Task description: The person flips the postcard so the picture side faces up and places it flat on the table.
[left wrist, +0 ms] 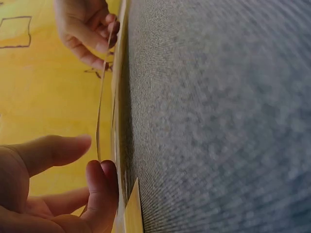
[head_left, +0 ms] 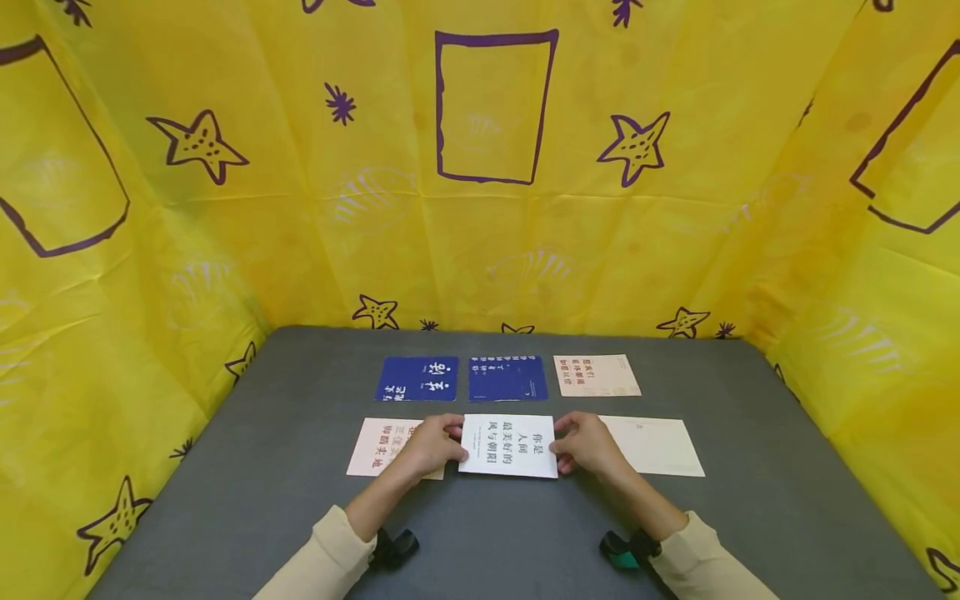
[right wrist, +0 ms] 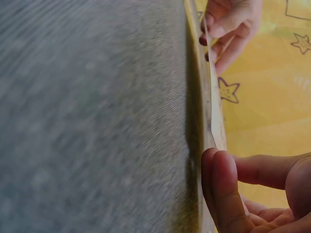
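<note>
A white card (head_left: 510, 446) with lines of dark printed characters lies between my two hands at the middle of the head view. My left hand (head_left: 433, 443) holds its left edge, and my right hand (head_left: 588, 443) holds its right edge. Seen edge-on in the left wrist view, the card (left wrist: 100, 111) is slightly bowed and raised off the grey table. My left hand partly covers a pale pink card (head_left: 369, 450) with red characters. Beside and partly behind my right hand lies a cream card (head_left: 660, 450), almost blank.
Behind the hands runs a row of cards: a dark blue one (head_left: 401, 379) with white characters, another blue one (head_left: 508, 383), and a pale peach one (head_left: 611, 377). The grey table (head_left: 225, 492) is enclosed by yellow cloth (head_left: 292, 250) with purple stars.
</note>
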A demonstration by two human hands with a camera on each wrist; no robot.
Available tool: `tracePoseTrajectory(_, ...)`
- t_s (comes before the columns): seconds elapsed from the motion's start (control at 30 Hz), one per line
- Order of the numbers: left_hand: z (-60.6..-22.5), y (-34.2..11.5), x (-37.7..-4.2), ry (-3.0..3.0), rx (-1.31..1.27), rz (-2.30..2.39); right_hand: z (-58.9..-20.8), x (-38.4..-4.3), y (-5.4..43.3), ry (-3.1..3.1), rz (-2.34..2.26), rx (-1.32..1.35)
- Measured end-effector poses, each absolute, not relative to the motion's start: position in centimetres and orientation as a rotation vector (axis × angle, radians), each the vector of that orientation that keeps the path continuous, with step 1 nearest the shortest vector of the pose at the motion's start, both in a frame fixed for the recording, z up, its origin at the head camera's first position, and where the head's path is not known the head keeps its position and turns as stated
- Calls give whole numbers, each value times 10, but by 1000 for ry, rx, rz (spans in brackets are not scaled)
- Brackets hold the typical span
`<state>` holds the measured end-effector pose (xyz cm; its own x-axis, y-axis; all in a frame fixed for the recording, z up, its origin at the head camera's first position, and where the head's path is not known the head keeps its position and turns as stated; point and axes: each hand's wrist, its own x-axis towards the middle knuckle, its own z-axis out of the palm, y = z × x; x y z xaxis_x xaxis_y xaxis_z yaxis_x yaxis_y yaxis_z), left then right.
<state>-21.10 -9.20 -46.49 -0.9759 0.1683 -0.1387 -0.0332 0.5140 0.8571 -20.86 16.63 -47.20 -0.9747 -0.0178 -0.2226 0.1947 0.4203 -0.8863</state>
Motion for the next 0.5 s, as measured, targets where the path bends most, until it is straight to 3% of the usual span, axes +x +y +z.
tracePoseTrajectory(0.5, -454, -97, -211, 2530, 231, 1382, -465, -210, 188, 2502, -1448, -28)
